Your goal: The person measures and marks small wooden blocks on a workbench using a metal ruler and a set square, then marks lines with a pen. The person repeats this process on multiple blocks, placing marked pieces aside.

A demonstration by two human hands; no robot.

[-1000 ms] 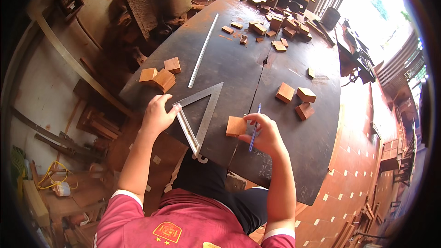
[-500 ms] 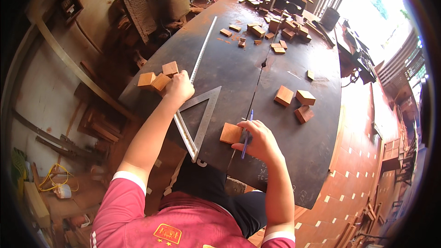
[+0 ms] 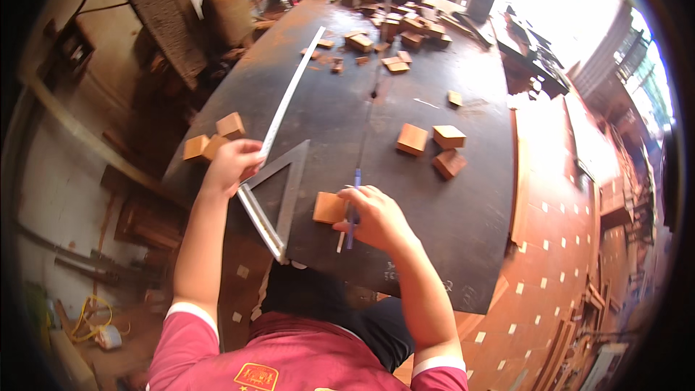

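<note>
Two hands work over the dark table (image 3: 333,123). The left hand (image 3: 235,165), half a second ago beside the three wooden blocks (image 3: 230,125), now pinches the near end of the white ruler (image 3: 291,89) between thumb and fingers. The ruler's far end, earlier left of two small wood pieces (image 3: 326,43), now overlaps them in view. The right hand (image 3: 375,219) stays curled around a blue pen (image 3: 357,179), its fingertips at the right side of a single square block (image 3: 329,208). The metal triangle (image 3: 291,199) remains left of that block, near the table's edge.
</note>
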